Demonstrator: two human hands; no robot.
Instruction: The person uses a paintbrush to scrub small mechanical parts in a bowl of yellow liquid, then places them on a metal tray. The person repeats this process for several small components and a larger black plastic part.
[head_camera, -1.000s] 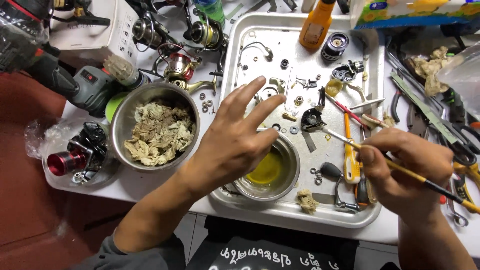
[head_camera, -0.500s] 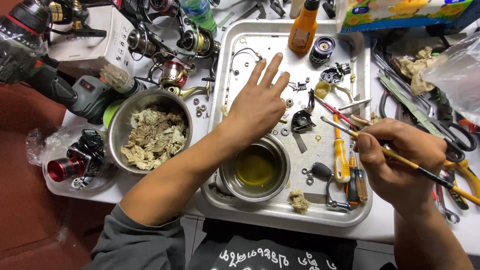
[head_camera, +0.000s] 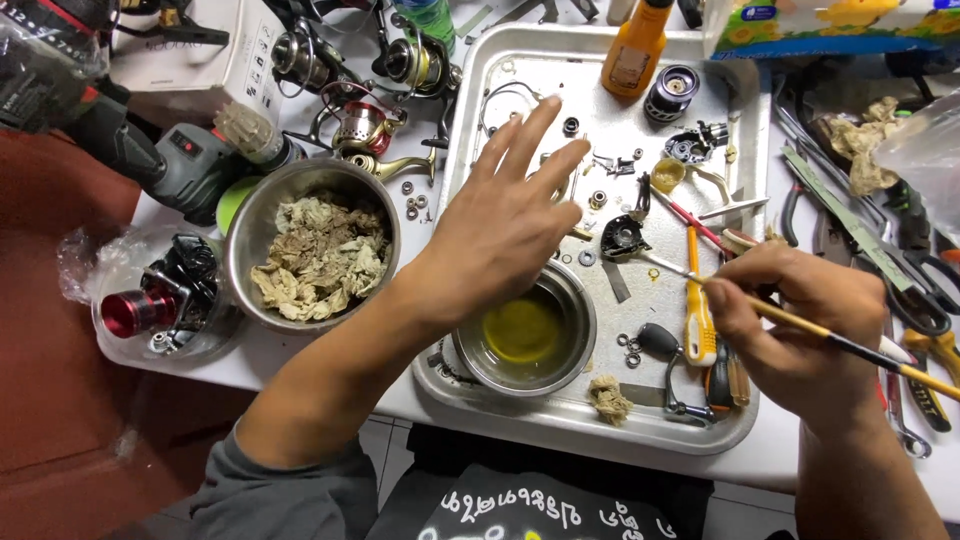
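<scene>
A steel tray (head_camera: 752, 200) on the counter (head_camera: 255, 365) is crowded with small reel parts, an orange bottle (head_camera: 637, 50) and a small bowl of yellow liquid (head_camera: 523, 330) — a larger bowl of soiled rags (head_camera: 318, 255) is set beside it. The left hand (head_camera: 505, 225) is spread open above the tray, its grip empty. A thin brush (head_camera: 850, 345) — yellow-handled, dark-ferruled — is pinched in the right hand (head_camera: 795, 320) over the tray's right side.

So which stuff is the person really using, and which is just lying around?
In use:
right hand holding a thin brush
left hand spread above small parts on the metal tray
black reel part at the brush tip

Lying about:
bowl of rags
orange bottle
pliers
</scene>
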